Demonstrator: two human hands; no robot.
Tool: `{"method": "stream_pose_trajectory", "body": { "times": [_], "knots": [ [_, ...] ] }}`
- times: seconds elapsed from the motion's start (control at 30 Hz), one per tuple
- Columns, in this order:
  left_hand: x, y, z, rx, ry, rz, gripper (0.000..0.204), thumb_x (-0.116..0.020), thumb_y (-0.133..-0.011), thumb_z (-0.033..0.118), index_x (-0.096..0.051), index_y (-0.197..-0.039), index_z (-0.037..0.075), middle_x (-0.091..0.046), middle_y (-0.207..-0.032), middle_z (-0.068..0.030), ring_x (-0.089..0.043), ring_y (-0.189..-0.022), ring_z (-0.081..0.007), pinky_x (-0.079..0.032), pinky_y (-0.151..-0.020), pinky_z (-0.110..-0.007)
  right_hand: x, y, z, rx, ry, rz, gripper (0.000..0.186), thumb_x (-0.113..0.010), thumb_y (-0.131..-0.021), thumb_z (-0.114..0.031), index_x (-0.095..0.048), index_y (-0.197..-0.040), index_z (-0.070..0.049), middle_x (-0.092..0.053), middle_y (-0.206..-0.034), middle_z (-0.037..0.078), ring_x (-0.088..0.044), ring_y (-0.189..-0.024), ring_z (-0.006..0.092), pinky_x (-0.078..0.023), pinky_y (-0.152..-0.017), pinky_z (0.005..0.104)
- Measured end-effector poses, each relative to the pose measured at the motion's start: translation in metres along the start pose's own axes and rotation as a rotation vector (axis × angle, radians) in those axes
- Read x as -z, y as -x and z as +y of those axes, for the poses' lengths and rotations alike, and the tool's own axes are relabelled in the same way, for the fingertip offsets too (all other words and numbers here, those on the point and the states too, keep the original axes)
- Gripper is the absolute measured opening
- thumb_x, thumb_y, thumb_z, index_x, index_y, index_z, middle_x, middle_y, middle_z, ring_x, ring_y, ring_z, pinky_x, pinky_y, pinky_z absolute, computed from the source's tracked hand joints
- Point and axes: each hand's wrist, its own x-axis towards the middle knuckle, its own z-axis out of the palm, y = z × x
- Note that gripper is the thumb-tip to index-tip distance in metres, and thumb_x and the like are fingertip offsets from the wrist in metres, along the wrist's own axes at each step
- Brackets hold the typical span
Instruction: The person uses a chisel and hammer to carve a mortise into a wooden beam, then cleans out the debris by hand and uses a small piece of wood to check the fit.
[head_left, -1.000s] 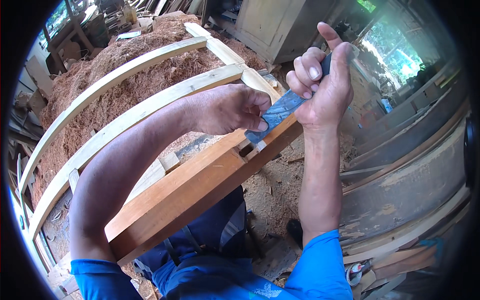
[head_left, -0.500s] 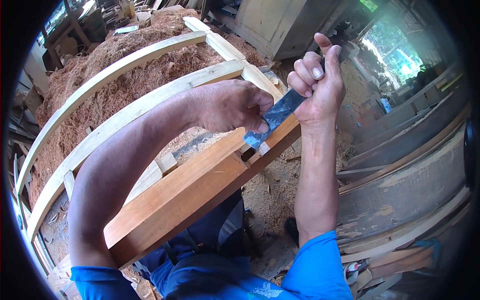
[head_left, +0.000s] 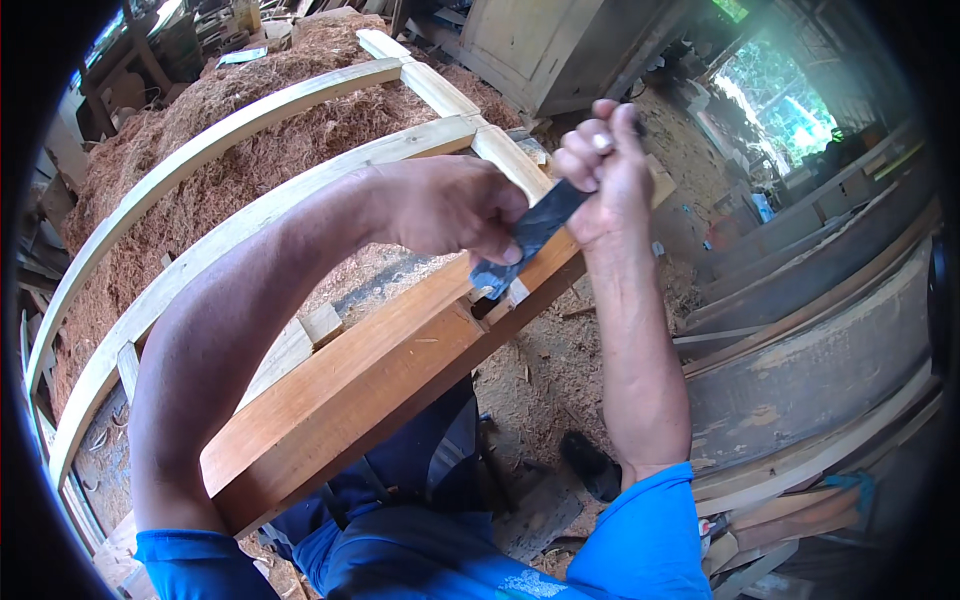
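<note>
Above the reddish timber beam [head_left: 380, 370], the chisel blade [head_left: 525, 240] slants down-left from the right hand [head_left: 600, 170], fingers clenched on its handle; left hand [head_left: 450, 205] fingers pinch the blade, nearer its tip.

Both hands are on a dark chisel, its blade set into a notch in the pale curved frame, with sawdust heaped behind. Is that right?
Not quite. In the head view the left hand and right hand do hold the chisel, but its blade meets the notch in the reddish-brown beam, not the pale frame. Sawdust is heaped behind.
</note>
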Motion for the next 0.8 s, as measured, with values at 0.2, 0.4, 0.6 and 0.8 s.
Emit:
{"method": "stream_pose_trajectory", "body": {
  "times": [0.2, 0.4, 0.6, 0.8],
  "knots": [
    [-0.001, 0.004, 0.002, -0.021, -0.006, -0.012, 0.029, -0.072, -0.092, 0.027, -0.061, -0.089, 0.000, -0.068, -0.077, -0.0075, -0.065, -0.075, -0.0174, -0.048, -0.071, -0.037, 0.001, 0.003, 0.004, -0.040, -0.071, -0.042, 0.030, -0.044, -0.109, -0.037, -0.053, -0.103, -0.009, -0.044, -0.068, -0.003, -0.031, -0.053, 0.0059, -0.025, -0.045, 0.0221],
    [-0.004, 0.012, -0.011, 0.012, 0.161, -0.101, 0.025, -0.070, -0.093, 0.026, -0.068, -0.088, 0.002, -0.073, -0.077, -0.0078, -0.067, -0.077, -0.0171, -0.048, -0.074, -0.036, -0.017, 0.010, 0.018, -0.165, -0.017, 0.201, 0.025, -0.050, -0.107, -0.030, -0.055, -0.104, -0.006, -0.047, -0.073, 0.001, -0.035, -0.053, 0.0068, -0.032, -0.046, 0.0212],
    [-0.002, 0.018, 0.006, 0.009, 0.035, -0.161, 0.027, -0.071, -0.092, 0.030, -0.069, -0.090, 0.004, -0.073, -0.077, -0.0059, -0.066, -0.077, -0.0168, -0.047, -0.074, -0.035, -0.008, 0.030, 0.013, -0.065, -0.134, -0.067, 0.028, -0.045, -0.109, -0.035, -0.052, -0.110, -0.008, -0.052, -0.069, 0.002, -0.036, -0.051, 0.0074, -0.031, -0.045, 0.0231],
    [-0.003, 0.021, 0.001, -0.035, 0.108, -0.168, 0.025, -0.072, -0.092, 0.026, -0.065, -0.091, 0.003, -0.073, -0.080, -0.0064, -0.066, -0.075, -0.0137, -0.048, -0.072, -0.033, -0.020, 0.035, 0.012, -0.021, -0.061, 0.006, 0.030, -0.043, -0.109, -0.038, -0.052, -0.110, -0.009, -0.052, -0.069, 0.001, -0.035, -0.050, 0.0071, -0.029, -0.043, 0.0237]
  ]
}}
